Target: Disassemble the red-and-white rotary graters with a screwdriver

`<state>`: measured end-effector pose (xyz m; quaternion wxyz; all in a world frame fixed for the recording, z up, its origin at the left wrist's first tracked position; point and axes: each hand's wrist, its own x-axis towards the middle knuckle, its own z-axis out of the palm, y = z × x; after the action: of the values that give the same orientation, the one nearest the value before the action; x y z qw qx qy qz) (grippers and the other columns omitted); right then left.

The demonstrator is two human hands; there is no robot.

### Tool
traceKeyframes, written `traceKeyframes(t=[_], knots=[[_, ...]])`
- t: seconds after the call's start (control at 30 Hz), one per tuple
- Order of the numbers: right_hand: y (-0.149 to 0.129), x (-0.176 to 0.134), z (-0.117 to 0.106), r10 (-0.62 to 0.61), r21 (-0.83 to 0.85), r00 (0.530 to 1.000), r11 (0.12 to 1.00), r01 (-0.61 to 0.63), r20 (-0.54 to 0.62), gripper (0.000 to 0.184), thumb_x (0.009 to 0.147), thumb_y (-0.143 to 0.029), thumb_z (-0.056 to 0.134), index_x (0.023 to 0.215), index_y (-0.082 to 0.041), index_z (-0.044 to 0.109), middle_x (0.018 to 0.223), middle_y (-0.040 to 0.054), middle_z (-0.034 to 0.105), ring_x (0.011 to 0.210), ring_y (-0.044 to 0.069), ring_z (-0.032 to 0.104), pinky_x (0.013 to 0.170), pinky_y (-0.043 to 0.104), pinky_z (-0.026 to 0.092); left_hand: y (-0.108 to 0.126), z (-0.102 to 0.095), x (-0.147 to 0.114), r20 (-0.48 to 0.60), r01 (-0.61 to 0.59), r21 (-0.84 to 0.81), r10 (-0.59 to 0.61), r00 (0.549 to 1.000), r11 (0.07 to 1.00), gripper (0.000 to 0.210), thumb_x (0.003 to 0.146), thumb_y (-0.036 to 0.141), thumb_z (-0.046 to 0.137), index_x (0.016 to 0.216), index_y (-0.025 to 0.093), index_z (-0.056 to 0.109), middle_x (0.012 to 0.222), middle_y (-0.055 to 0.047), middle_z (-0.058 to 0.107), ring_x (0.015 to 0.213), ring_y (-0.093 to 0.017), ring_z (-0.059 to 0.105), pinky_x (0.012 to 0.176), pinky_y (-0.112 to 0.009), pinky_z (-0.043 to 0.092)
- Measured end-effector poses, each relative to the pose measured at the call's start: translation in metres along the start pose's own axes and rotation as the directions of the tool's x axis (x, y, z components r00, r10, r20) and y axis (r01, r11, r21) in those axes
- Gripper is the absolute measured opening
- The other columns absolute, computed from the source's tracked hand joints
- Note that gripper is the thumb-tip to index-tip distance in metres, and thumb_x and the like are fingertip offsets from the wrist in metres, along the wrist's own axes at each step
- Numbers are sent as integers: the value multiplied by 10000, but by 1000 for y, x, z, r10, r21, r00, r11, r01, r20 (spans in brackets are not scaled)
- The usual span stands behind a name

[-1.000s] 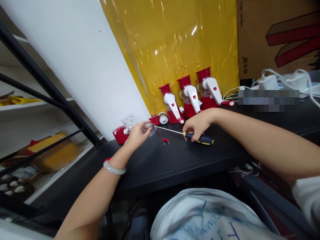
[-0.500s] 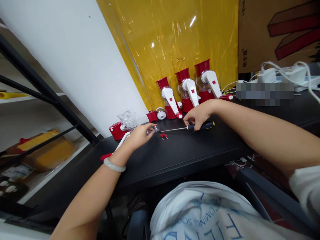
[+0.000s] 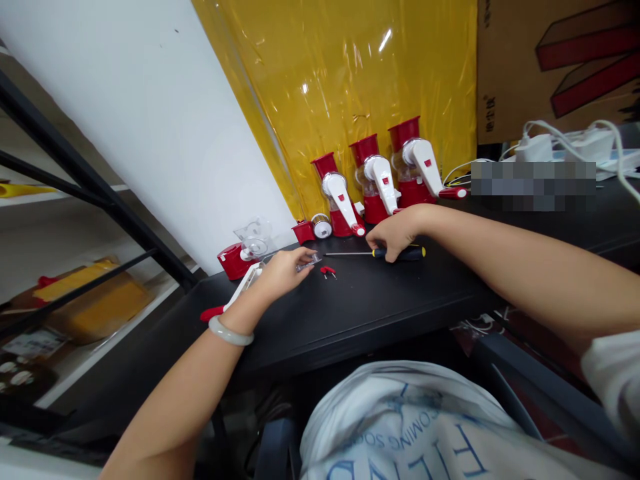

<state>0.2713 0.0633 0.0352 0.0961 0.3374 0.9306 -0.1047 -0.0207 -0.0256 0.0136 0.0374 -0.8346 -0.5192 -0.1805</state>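
My left hand (image 3: pixel 287 270) is closed on a small clear plastic piece (image 3: pixel 309 263), partly hidden by the fingers. A screwdriver (image 3: pixel 410 253) with a dark, yellow-tipped handle is gripped in my right hand (image 3: pixel 395 237), its long shaft pointing left at the clear piece. Just below the shaft lie small red parts with metal prongs (image 3: pixel 328 271). Behind my left wrist rests a white crank handle with a red grip (image 3: pixel 213 313). Beyond it stands a red base with a clear body (image 3: pixel 235 261).
Three red-and-white rotary graters (image 3: pixel 340 200) line the back of the black table (image 3: pixel 350 327). Beside them sit a drum with a white end (image 3: pixel 321 227) and a red hopper part (image 3: pixel 303 233). White plugs and cables (image 3: pixel 535 148) lie at the right; a black-framed shelf (image 3: pixel 100 200) is left.
The screwdriver's tip has drawn slightly away from the clear piece, its shaft now more level. My left hand has tilted the clear piece a little.
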Motion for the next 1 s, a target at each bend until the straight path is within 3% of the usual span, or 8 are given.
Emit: traceKeyframes(t=[0.53,1.0], knots=[[-4,1,2,10,5,1000,1000,-10,-9,427,655,-324,678,1049,-195,576,936,39,608,714,176,553,575,281,354,8,0,-1,26,-54,-57,55,998,997,266,818,227,656,1076,179,616,1022,-96,745,953,-217,716,864,-371,578],[-1,3,3,-6,38,1000,999,7,-14,436,645,-333,695,1047,-203,587,951,46,618,761,198,584,587,286,382,5,2,-1,-3,-26,-74,26,1000,997,243,833,213,629,1056,202,534,1010,-89,732,941,-210,714,826,-372,586]])
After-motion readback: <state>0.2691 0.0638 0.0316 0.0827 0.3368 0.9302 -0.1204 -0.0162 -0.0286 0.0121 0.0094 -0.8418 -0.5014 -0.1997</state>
